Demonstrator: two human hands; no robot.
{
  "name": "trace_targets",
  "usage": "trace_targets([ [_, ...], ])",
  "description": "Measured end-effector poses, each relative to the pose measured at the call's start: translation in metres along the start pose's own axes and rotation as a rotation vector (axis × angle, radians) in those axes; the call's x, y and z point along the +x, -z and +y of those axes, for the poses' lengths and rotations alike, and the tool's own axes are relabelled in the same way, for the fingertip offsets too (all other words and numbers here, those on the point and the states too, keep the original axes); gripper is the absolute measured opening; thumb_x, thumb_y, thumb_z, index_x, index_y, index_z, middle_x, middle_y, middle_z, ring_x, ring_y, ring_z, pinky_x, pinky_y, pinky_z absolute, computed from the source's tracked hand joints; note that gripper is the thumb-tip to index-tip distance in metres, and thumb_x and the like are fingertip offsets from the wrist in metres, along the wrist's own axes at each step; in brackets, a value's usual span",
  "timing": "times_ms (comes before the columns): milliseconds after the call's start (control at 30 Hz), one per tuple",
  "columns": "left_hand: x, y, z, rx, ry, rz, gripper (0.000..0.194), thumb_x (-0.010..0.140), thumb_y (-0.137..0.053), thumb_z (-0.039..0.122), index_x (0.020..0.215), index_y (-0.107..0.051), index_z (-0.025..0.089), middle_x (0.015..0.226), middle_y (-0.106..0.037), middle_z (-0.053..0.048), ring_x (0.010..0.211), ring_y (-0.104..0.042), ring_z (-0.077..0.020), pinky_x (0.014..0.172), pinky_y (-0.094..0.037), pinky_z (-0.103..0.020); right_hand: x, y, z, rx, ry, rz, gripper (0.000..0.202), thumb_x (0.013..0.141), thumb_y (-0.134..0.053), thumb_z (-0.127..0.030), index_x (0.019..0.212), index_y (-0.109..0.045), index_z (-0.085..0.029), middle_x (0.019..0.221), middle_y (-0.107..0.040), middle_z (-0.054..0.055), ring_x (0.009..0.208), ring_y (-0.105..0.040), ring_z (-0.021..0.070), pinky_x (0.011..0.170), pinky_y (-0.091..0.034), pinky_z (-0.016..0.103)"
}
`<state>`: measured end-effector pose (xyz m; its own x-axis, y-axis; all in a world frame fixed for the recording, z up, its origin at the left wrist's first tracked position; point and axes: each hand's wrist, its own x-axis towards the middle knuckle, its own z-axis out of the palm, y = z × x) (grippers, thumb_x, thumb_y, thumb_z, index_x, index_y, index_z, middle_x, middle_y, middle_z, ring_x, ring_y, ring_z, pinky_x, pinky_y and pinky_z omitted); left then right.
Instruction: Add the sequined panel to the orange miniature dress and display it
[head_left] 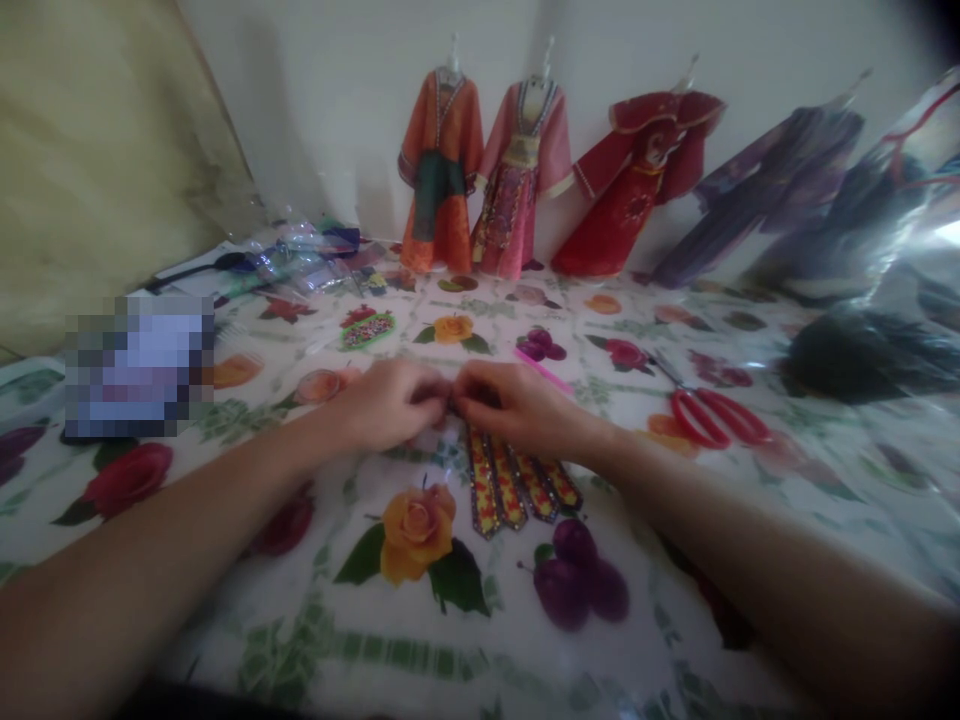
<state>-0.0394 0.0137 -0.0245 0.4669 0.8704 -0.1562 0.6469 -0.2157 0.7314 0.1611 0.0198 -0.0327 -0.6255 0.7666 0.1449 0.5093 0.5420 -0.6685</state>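
My left hand and my right hand meet at the middle of the table, fingertips pinched close together. Whatever lies between the fingers is too small and blurred to make out. Several patterned strips, red and yellow with beaded edges and pointed ends, hang or lie just below my right hand, which hides their upper ends. Beyond my hands sits a green tray of small multicoloured beads. A pink stick lies partly behind my right hand.
Red-handled scissors rest at the right. Small garments stand on hangers along the wall. Clear plastic packets lie at the back left, near a blurred-out device. A dark bundle in plastic is far right.
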Motion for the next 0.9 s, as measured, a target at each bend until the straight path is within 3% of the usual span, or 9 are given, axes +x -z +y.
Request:
trace_targets([
  [233, -0.0001, 0.0004, -0.0018, 0.019, -0.028, 0.025, 0.016, 0.082, -0.055, 0.024, 0.083, -0.069, 0.017, 0.061, -0.065, 0.002, 0.05, -0.056, -0.0101, 0.05, -0.041, -0.02, -0.0006, 0.0011, -0.0015, 0.011, -0.001, 0.006, 0.007, 0.08, -0.054, -0.011, 0.079, -0.058, -0.017, 0.07, -0.056, -0.003, 0.063, -0.048, 0.0091, 0.06, -0.037, 0.023],
  [667, 0.0005, -0.0017, -0.0035, -0.008, 0.018, 0.02, 0.015, 0.084, -0.055, 0.026, 0.085, -0.066, 0.018, 0.076, -0.071, -0.001, 0.051, -0.059, -0.0095, 0.047, -0.043, -0.019, -0.0007, 0.0017, -0.0066, 0.005, -0.043, 0.014, 0.005, 0.079, -0.056, -0.012, 0.078, -0.058, -0.017, 0.07, -0.057, -0.003, 0.062, -0.048, 0.0091, 0.059, -0.036, 0.022],
  [900, 0.0003, -0.0011, -0.0023, 0.003, 0.003, 0.009, 0.016, 0.085, -0.054, 0.026, 0.082, -0.066, 0.017, 0.069, -0.068, 0.0, 0.049, -0.057, -0.0096, 0.049, -0.043, -0.02, -0.0009, 0.0011, -0.0063, 0.006, -0.034, 0.027, 0.007, 0.079, -0.056, -0.011, 0.078, -0.059, -0.017, 0.071, -0.059, -0.003, 0.063, -0.051, 0.009, 0.06, -0.038, 0.022],
])
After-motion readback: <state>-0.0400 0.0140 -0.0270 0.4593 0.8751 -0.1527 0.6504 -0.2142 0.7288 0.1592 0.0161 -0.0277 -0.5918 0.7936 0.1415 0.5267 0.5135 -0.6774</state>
